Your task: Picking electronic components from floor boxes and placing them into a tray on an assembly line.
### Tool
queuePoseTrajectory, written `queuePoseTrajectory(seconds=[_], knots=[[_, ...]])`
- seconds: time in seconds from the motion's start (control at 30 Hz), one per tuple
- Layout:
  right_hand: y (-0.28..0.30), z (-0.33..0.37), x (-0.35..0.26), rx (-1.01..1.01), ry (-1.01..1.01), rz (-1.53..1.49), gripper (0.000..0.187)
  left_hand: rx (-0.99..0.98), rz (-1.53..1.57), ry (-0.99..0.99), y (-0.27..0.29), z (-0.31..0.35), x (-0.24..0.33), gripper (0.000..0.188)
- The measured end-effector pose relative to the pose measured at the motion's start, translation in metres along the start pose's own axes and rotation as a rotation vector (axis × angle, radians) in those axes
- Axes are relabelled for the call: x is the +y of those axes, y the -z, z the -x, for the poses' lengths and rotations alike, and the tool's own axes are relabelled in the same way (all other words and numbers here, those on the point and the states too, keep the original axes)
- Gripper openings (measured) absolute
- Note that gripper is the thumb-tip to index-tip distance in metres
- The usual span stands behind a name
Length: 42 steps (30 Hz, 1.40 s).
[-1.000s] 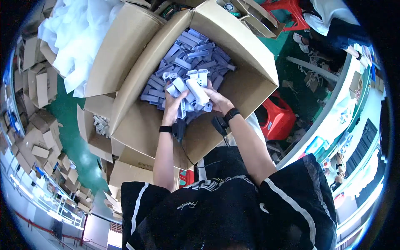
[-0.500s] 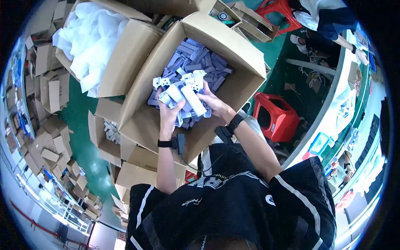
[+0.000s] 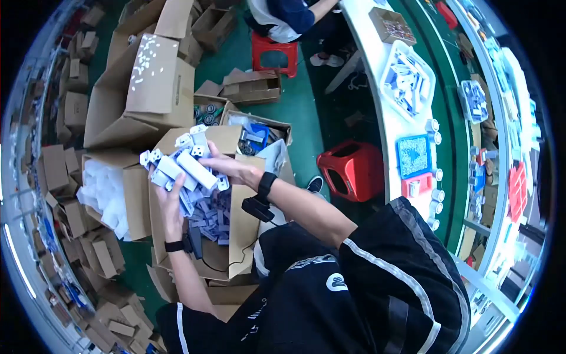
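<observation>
Between my two hands is a bunch of white plastic housings (image 3: 197,170), rectangular blocks with small lobed ends. My left hand (image 3: 169,199) is closed around its left side, thumb over the front. The fingers of my right hand (image 3: 227,166) grip the other side and are partly hidden behind the parts. Below the bunch, a large open cardboard box (image 3: 240,221) holds a heap of similar pale grey-lilac plastic pieces (image 3: 211,218). The bunch is held above the far part of this box.
A carton of white foam sheets (image 3: 103,192) stands left of the box. Beyond lie an open carton (image 3: 154,71) and a small box with a blue item (image 3: 256,137). On the right are a red stool (image 3: 352,171) and a white table (image 3: 377,112) with trays; a co-worker (image 3: 283,17) sits farther off.
My hands have lifted the bunch of housings up from the heap, away from me. The view has swung right, bringing more of the table and its trays into sight.
</observation>
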State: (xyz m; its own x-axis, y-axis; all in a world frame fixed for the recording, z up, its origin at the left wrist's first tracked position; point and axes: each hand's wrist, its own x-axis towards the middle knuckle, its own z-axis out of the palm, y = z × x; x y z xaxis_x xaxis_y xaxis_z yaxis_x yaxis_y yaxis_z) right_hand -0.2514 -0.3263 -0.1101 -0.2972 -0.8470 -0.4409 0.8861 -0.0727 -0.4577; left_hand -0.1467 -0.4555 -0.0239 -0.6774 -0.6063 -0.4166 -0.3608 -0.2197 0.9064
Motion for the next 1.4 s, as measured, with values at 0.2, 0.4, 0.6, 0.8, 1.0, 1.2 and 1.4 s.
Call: queuePoseTrajectory(seconds=[0.2, 0.4, 0.6, 0.8, 1.0, 1.2, 1.4], knots=[[0.123, 0.132, -0.165, 0.157, 0.227, 0.050, 0.068, -0.347, -0.053, -0.124, -0.231, -0.043, 0.031, 0.085], [0.323, 0.308, -0.276, 0.422, 0.445, -0.104, 0.075, -0.792, -0.050, -0.278, -0.536, -0.046, 0.001, 0.081], [0.485, 0.416, -0.311, 0.693, 0.529, -0.149, 0.080, -0.953, -0.146, -0.139, -0.775, -0.053, -0.105, 0.094], [0.558, 0.420, -0.302, 1.219, 0.270, 0.081, 0.083, -0.897, -0.527, -0.493, -0.849, -0.055, -0.161, 0.096], [0.584, 0.389, -0.302, 1.618, 0.296, 0.402, 0.076, -0.900, -0.646, -0.535, -0.877, -0.092, -0.157, 0.093], [0.536, 0.374, -0.299, 1.814, 0.208, 0.497, 0.066, -0.997, -0.416, -0.740, -0.874, -0.104, -0.150, 0.080], [0.531, 0.338, -0.292, 2.125, -0.019, 0.982, 0.060, -1.244, -0.515, -0.844, -0.828, -0.101, -0.171, 0.070]])
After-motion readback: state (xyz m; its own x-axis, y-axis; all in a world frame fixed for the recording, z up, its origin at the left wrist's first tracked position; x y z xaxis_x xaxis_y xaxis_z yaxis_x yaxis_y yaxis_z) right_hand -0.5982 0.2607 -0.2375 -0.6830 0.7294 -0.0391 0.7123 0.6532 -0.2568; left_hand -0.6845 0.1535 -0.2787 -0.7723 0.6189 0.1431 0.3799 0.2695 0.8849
